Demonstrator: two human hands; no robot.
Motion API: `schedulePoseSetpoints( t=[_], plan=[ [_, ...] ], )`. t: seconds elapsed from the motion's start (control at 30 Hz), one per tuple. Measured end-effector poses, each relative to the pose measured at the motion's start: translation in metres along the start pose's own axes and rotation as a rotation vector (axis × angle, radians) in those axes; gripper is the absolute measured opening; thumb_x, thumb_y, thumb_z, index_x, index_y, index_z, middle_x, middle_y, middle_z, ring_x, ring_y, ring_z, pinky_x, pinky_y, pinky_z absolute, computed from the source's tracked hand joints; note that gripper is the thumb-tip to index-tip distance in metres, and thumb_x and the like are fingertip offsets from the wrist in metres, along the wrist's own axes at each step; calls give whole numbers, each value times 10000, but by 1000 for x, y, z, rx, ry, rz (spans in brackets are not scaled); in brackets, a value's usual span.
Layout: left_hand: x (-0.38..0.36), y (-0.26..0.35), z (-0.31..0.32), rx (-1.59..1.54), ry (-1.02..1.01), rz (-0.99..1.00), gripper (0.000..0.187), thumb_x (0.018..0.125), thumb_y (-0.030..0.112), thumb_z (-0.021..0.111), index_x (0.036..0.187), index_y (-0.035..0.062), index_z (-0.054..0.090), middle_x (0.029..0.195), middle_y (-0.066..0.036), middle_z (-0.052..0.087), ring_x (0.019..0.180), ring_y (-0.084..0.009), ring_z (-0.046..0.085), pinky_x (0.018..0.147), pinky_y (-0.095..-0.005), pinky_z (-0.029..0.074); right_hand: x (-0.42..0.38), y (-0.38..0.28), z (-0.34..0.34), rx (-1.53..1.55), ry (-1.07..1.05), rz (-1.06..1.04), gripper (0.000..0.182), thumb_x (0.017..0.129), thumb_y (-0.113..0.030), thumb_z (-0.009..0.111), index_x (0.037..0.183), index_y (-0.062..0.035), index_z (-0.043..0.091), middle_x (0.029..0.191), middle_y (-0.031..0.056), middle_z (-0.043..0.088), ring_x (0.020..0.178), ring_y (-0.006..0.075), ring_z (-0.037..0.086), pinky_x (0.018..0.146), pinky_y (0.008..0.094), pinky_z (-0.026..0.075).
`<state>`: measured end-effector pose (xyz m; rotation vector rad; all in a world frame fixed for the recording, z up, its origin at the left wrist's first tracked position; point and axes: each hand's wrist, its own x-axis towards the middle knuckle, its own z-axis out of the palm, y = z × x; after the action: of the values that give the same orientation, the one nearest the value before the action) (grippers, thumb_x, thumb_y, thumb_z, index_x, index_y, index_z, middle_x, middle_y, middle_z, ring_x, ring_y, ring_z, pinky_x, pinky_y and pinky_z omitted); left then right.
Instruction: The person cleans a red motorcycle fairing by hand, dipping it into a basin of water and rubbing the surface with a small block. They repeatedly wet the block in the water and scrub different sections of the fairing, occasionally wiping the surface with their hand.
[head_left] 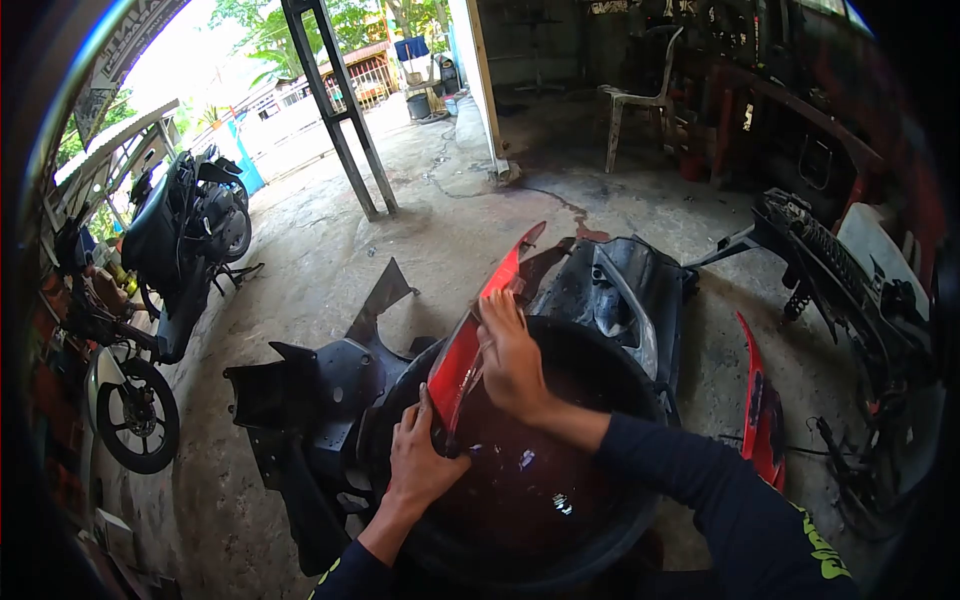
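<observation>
A long red panel [462, 362] is held upright at a slant over a round black tub [612, 535] of dark, reddish liquid. My left hand [422, 455] grips the panel's lower end, fingers on its outer face and thumb at the near edge. Higher up, my right hand [512, 358] lies against the panel's right side with its fingers extended and close together. Whatever is between the right palm and the panel is hidden.
Black plastic fairings [345, 385] lie left of the tub, and a grey-black part [640, 290] lies behind it. Another red panel [762, 420] is at right near a motorcycle frame [830, 270]. A motorcycle [170, 250] stands left; a metal post [345, 120] and chair [645, 98] stand behind.
</observation>
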<state>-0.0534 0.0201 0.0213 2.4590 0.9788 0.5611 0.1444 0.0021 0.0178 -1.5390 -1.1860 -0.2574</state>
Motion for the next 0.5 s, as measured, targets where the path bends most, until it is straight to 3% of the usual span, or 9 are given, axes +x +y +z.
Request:
schedulePoseSetpoints(
  t=[0.1, 0.13, 0.2, 0.27, 0.33, 0.4, 0.5],
  plan=[
    [-1, 1, -1, 1, -15, -16, 1119, 612, 256, 815, 1552, -22, 276, 1297, -201, 529, 1127, -412, 545, 998, -438, 467, 48, 11, -13, 96, 22, 196, 395, 999, -80, 531, 1366, 67, 530, 1436, 322, 481, 1432, 439, 367, 1197, 443, 285],
    [0, 2, -2, -13, -21, -15, 1120, 613, 256, 815, 1554, -19, 273, 1292, -201, 530, 1123, -412, 544, 994, -440, 469, 35, 9, -8, 98, 17, 198, 395, 999, -80, 531, 1366, 67, 530, 1436, 322, 481, 1432, 439, 367, 1197, 443, 285],
    [1, 3, -2, -28, -10, -16, 1122, 613, 256, 814, 1556, -16, 271, 1287, -201, 530, 1120, -412, 544, 990, -442, 471, 6, -1, 1, 5, -42, 16, 406, 1019, -131, 504, 1362, 85, 518, 1459, 301, 467, 1409, 452, 394, 1183, 527, 275],
    [-3, -2, 1, 16, 12, 10, 1121, 613, 252, 811, 1557, -16, 269, 1273, -198, 533, 1103, -413, 546, 984, -445, 475, 17, 12, -5, 15, 4, 4, 390, 1022, -151, 497, 1326, 88, 549, 1434, 305, 488, 1394, 461, 400, 1181, 505, 280],
    [-6, 1, 2, 13, 6, 3, 1124, 610, 249, 812, 1557, -15, 268, 1272, -197, 534, 1100, -414, 548, 985, -446, 475, 46, 19, -13, 79, 43, 124, 382, 1018, -132, 494, 1324, 91, 547, 1429, 305, 489, 1402, 456, 386, 1174, 507, 286],
    [-1, 4, -1, 11, 21, 9, 1127, 606, 245, 812, 1558, -14, 268, 1271, -195, 535, 1097, -414, 549, 986, -447, 475, 21, 7, -9, -5, 22, 14, 392, 1022, -140, 486, 1334, 92, 537, 1435, 311, 477, 1367, 457, 429, 1173, 487, 297],
    [-4, 1, -1, 2, -9, -17, 1139, 596, 249, 824, 1556, -13, 272, 1275, -189, 536, 1111, -414, 549, 992, -448, 474, 19, 24, -16, 3, -16, 37, 411, 1036, -159, 479, 1369, 79, 511, 1467, 312, 448, 1401, 435, 404, 1184, 478, 295]
  ],
)
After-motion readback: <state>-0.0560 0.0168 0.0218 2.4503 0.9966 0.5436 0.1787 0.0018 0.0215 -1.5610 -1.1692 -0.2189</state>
